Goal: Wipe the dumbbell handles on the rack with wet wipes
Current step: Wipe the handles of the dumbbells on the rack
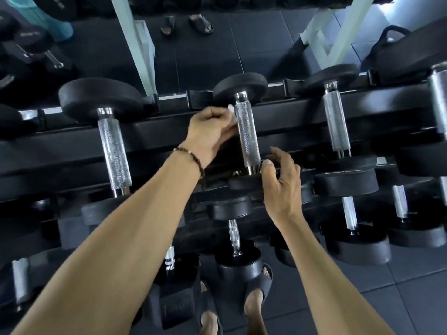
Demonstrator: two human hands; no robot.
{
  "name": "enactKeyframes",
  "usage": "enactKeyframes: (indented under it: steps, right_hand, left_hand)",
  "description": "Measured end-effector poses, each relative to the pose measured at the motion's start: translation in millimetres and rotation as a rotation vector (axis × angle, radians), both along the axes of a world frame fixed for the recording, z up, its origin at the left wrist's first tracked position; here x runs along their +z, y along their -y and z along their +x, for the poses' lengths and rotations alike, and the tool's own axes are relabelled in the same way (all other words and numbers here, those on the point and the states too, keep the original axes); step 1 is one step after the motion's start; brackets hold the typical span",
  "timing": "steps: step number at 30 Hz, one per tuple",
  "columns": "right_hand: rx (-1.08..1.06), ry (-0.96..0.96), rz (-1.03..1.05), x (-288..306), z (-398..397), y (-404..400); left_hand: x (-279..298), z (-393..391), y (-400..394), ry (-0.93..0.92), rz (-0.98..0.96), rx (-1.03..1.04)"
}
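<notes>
A black dumbbell with a knurled steel handle (247, 135) lies on the top shelf of the black rack (154, 134), in the middle of the view. My left hand (210, 131) holds a small white wet wipe (232, 112) against the left side of that handle, near its far end. My right hand (281, 183) is at the near end of the same dumbbell, thumb by the steel collar and fingers loosely bent over the near weight head. Whether it grips the head I cannot tell.
More dumbbells lie on the top shelf at left (113, 151) and right (336, 122), with others on the lower shelves (349, 213). A mirror behind the rack reflects white frame bars (135, 44). My sandalled feet (256, 293) stand on dark floor tiles below.
</notes>
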State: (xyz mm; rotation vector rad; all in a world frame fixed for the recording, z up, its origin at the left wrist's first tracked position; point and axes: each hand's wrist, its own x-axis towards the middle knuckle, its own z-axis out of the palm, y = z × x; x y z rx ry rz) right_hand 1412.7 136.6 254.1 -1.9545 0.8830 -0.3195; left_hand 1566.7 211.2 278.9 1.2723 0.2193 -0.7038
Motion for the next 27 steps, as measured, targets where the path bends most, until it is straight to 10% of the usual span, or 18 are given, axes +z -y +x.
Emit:
enactKeyframes:
  steps: [8, 13, 21, 27]
  right_hand:
    - [-0.002, -0.002, 0.064, 1.6, -0.3, 2.6]
    - [0.004, -0.001, 0.046, 3.1, 0.2, 1.3]
    - [-0.009, -0.024, 0.072, 6.9, -0.8, 6.5]
    - [-0.008, -0.029, 0.052, 7.3, 0.5, 3.2]
  left_hand:
    - [-14.8, -22.5, -14.7, 0.055, 0.101, -0.233]
    - [-0.4, 7.2, 15.4, 0.051, 0.054, 0.089]
    - [-19.5, -40.5, -18.1, 0.247, 0.426, -0.447]
    - [-6.1, -23.2, 7.5, 0.018, 0.154, -0.101]
